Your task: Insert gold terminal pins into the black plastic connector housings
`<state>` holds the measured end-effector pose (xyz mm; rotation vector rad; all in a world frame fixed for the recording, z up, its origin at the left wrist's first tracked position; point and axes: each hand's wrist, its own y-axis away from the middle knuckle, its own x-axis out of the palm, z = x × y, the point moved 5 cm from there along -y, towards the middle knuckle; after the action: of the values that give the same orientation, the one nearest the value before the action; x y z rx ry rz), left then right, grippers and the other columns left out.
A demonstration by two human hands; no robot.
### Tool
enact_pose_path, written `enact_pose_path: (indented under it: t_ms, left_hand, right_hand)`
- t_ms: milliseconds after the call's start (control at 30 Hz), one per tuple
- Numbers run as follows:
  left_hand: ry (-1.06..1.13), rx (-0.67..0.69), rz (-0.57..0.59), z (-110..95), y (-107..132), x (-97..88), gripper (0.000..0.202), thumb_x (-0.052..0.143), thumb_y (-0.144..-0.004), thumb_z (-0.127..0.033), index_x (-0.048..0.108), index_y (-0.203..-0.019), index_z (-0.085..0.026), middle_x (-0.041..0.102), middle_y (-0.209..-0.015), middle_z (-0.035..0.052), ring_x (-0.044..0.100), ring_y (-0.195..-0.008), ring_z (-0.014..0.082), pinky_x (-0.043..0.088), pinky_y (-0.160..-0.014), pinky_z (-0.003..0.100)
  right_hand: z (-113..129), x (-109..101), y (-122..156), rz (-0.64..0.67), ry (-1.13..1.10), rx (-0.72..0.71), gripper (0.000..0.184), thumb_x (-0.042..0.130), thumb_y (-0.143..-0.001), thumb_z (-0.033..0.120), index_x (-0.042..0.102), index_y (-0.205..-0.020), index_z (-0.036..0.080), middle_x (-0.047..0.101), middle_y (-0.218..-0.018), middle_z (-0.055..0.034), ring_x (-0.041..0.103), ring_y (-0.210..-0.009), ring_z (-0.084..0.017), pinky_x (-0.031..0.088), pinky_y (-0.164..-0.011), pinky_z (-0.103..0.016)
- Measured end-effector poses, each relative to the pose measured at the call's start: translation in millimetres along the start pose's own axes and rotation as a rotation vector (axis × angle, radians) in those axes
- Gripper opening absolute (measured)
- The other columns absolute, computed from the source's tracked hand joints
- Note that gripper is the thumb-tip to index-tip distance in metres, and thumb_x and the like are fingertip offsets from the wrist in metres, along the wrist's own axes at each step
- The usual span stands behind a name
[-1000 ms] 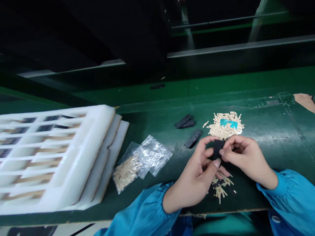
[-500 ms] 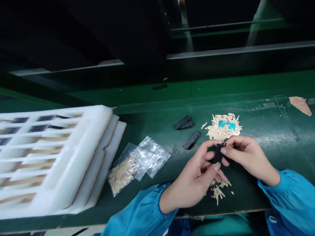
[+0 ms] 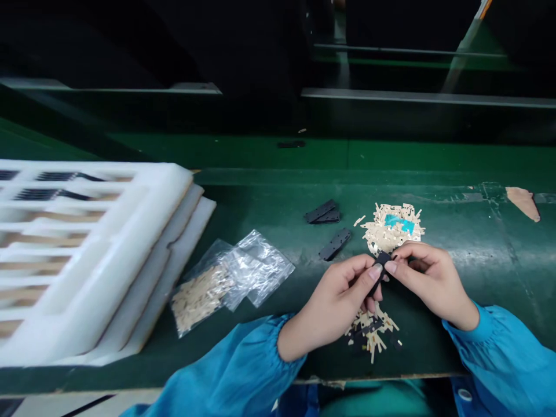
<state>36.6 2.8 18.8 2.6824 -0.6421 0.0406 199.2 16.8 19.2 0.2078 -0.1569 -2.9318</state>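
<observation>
My left hand (image 3: 336,301) and my right hand (image 3: 428,281) meet over the green bench, both pinching one small flat black part (image 3: 381,262) between thumb and fingers. Just beyond them lies a heap of beige strips (image 3: 391,229) with a bit of blue film (image 3: 399,222) on top. A smaller scatter of beige strips (image 3: 373,333) lies under my left hand. Loose black parts rest to the left: a single one (image 3: 334,244) and a small stack (image 3: 322,212).
White foam trays (image 3: 130,243) with slots, some holding black parts, are stacked at the left. Two clear plastic bags (image 3: 230,275), one with beige strips, lie in the middle. Torn tape (image 3: 523,201) is stuck at the far right. The bench edge (image 3: 217,379) runs near me.
The view has shifted so everything sits a little lower and more to the left. My hands have come closer together on the black part, and the left fingers have curled in.
</observation>
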Motion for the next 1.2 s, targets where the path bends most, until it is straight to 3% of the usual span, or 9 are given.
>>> enact_pose_path:
  t_ms: [467,733,933,1200]
  left_hand:
    - [0.215,-0.096,0.11,3.1,-1.1,2.0,0.042,0.063,-0.095,-0.053,0.057,-0.077,-0.015,0.06,-0.064,-0.0011,0.053,-0.05,0.0069,0.039,-0.049,0.017]
    - [0.331,-0.169,0.237,8.1,-2.7,3.0,0.043,0.068,-0.091,-0.055,0.058,-0.079,-0.015,0.058,-0.06,-0.0029,0.048,-0.039,0.0049,0.037,-0.038,0.015]
    - [0.316,-0.178,0.234,10.0,-1.9,1.3,0.044,0.069,-0.09,-0.056,0.059,-0.079,-0.014,0.059,-0.058,-0.0023,0.05,-0.04,0.0052,0.04,-0.039,0.014]
    - [0.277,-0.152,0.229,6.7,-0.7,0.6,0.041,0.066,-0.093,-0.053,0.06,-0.078,-0.015,0.059,-0.058,-0.0022,0.049,-0.041,0.0051,0.04,-0.04,0.014]
  right_hand:
    - [12.3,-2.7,1.2,0.081,0.06,-0.126,0.018,0.076,-0.091,0.038,0.07,-0.092,0.021,0.063,-0.08,-0.0024,0.059,-0.067,-0.016,0.046,-0.056,-0.028]
    - [19.6,-9.4,-2.6,0.074,0.299,-0.337,0.022,0.086,-0.083,0.034,0.068,-0.09,0.022,0.062,-0.079,-0.0008,0.051,-0.067,-0.015,0.041,-0.057,-0.028]
    - [18.8,-18.9,-2.3,0.099,0.158,-0.257,0.016,0.079,-0.089,0.032,0.067,-0.094,0.023,0.061,-0.086,-0.0023,0.05,-0.069,-0.017,0.044,-0.061,-0.031]
    - [21.3,-14.5,-0.1,0.076,0.074,-0.228,0.016,0.072,-0.094,0.03,0.067,-0.081,0.022,0.059,-0.076,-0.0016,0.053,-0.07,-0.018,0.042,-0.062,-0.031]
